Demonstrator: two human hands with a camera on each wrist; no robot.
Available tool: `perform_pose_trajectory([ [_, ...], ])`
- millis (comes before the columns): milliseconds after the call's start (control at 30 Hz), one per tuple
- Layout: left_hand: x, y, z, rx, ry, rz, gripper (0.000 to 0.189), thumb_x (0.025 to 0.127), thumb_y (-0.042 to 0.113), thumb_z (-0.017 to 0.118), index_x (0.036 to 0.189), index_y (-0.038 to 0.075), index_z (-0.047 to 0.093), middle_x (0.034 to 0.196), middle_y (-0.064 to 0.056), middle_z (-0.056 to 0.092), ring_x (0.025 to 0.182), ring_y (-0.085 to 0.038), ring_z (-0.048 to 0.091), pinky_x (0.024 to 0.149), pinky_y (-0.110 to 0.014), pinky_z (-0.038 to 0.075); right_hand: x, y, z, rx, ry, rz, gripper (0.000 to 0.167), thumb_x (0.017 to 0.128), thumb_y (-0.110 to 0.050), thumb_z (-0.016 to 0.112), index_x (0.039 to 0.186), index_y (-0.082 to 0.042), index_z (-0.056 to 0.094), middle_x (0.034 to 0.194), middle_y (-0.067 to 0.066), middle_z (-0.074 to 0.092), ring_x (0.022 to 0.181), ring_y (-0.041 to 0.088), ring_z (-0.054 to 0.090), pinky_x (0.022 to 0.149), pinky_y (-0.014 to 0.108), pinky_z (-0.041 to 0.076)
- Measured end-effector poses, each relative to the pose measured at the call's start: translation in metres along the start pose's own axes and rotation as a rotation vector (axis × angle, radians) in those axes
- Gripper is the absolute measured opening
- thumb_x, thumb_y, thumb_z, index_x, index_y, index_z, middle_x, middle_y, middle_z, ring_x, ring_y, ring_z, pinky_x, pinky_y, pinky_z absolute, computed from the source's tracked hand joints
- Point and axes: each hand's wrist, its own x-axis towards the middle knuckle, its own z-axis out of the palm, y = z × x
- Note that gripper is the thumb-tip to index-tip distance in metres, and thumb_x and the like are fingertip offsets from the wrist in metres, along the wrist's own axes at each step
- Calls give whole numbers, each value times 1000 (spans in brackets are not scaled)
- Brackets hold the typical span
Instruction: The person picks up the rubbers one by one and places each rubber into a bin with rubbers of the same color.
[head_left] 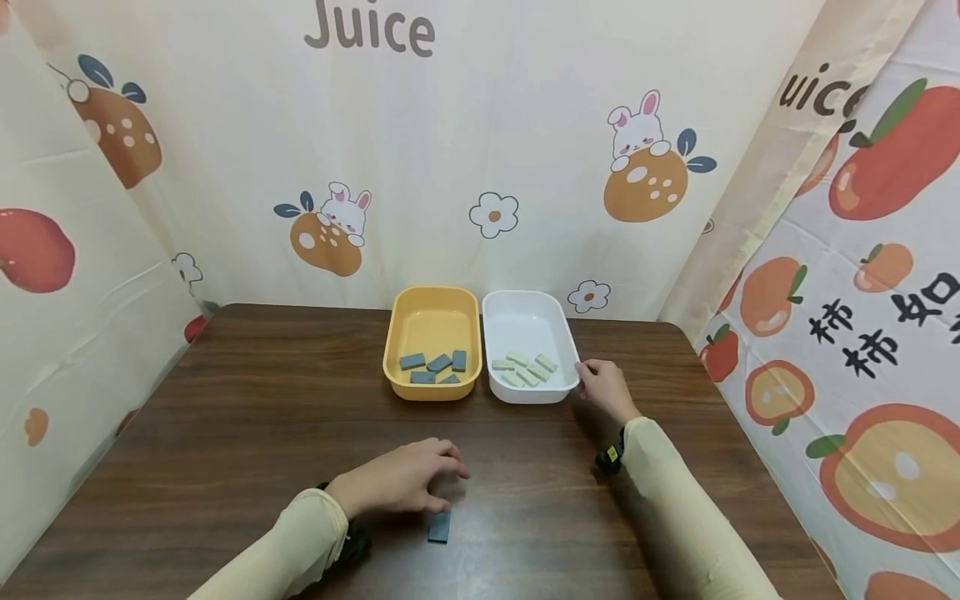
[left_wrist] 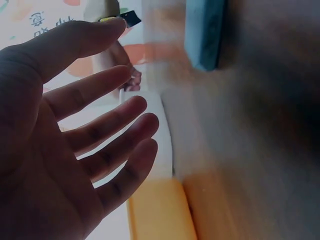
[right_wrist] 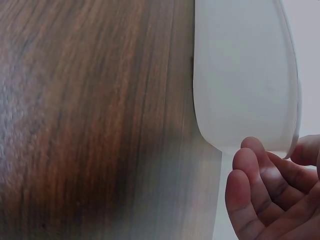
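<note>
My left hand (head_left: 405, 477) is over the table, its fingers spread and loosely bent, with nothing in its grasp. Just below its thumb in the head view lies a small blue-grey rectangular block (head_left: 438, 528); the left wrist view shows the block (left_wrist: 205, 37) apart from the fingers. At the front right corner of a white plastic bin (head_left: 529, 397), my right hand (head_left: 606, 390) pinches the rim between thumb and fingers. Several pale green blocks (head_left: 527, 377) lie inside that bin. A yellow bin (head_left: 432, 392) beside it holds several blue-grey blocks (head_left: 422, 377).
Both bins stand side by side at the back of the dark wooden table (head_left: 247, 417). A printed curtain (head_left: 420, 150) hangs right behind them, and more printed cloth (head_left: 847, 333) hangs along the right side.
</note>
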Motion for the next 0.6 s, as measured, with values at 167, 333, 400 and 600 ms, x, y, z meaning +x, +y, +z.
perform_pose_trajectory([
  [167, -1, 2, 6, -7, -51, -1, 38, 85, 31, 73, 122, 25, 66, 119, 9, 57, 106, -6, 53, 89, -27, 49, -1, 0, 1, 9, 21, -8, 36, 103, -23, 44, 105, 4, 67, 75, 9, 65, 63, 14, 56, 60, 25, 48],
  [333, -1, 3, 10, -7, -81, 6, 35, 83, 30, 74, 117, 24, 68, 114, 12, 57, 98, -2, 50, 85, -23, 47, -1, 0, 3, 13, 34, -21, 36, 103, -22, 44, 105, 6, 67, 73, 9, 65, 61, 12, 56, 58, 25, 48],
  [400, -1, 3, 12, -5, -91, 3, 32, 82, 30, 75, 113, 25, 70, 111, 12, 56, 94, 0, 48, 82, -21, 46, -1, 0, 3, 13, 38, -22, 36, 103, -22, 44, 105, 6, 67, 73, 9, 65, 60, 12, 56, 58, 26, 47],
  [600, -1, 5, 14, -18, -123, -13, 28, 79, 29, 78, 106, 25, 72, 102, 14, 55, 86, 0, 45, 77, -19, 44, 0, 0, 2, 14, 35, -11, 36, 103, -24, 45, 105, 5, 67, 75, 10, 66, 61, 14, 56, 59, 26, 47],
])
